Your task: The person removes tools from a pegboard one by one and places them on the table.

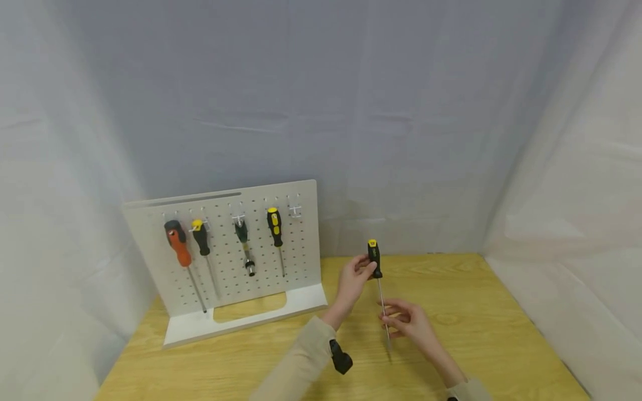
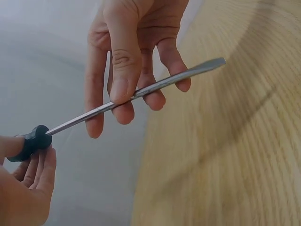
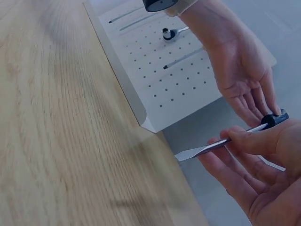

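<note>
A flat-blade screwdriver (image 1: 374, 258) with a black and yellow handle is held above the table, handle up and blade pointing down. My left hand (image 1: 354, 278) grips the handle's lower part between thumb and fingers. Lower down, my right hand (image 1: 405, 322) pinches the metal shaft, thumb on one side and fingers behind it. In the left wrist view the flat tip of the shaft (image 2: 164, 82) sticks out past the right fingers. The right wrist view shows both hands on the same screwdriver (image 3: 207, 148), with part of its handle hidden by them.
Left of the hands stands a white pegboard (image 1: 261, 301) on the wooden table (image 1: 476, 312). On its hooks hang an orange screwdriver (image 1: 179, 245), two black and yellow screwdrivers (image 1: 200, 236) and a ratchet-like tool (image 1: 243, 236). A clear hook (image 1: 295, 209) at its right end holds nothing.
</note>
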Action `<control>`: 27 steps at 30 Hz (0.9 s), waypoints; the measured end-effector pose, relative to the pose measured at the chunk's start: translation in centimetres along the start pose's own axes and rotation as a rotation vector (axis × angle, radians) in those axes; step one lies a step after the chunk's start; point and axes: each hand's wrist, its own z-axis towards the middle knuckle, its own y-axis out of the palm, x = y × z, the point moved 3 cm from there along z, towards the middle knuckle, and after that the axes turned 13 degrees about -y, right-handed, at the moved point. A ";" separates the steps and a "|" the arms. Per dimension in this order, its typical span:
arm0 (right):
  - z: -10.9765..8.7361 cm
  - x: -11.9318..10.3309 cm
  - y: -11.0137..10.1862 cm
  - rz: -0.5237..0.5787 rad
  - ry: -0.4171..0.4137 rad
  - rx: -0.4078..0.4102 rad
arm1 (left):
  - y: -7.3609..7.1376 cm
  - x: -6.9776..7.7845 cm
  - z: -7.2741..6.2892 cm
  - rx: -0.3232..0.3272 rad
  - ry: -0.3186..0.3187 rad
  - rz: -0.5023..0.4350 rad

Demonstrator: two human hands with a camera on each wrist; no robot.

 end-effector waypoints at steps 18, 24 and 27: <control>-3.6 1.6 -3.5 0.006 0.147 0.059 | 4.6 -3.6 0.7 -0.031 -0.045 0.080; -4.9 1.7 -4.9 -0.008 0.166 0.057 | 6.5 -4.4 0.7 -0.048 -0.071 0.080; -5.5 1.8 -5.5 -0.025 0.162 0.052 | 7.4 -4.9 0.8 -0.050 -0.094 0.086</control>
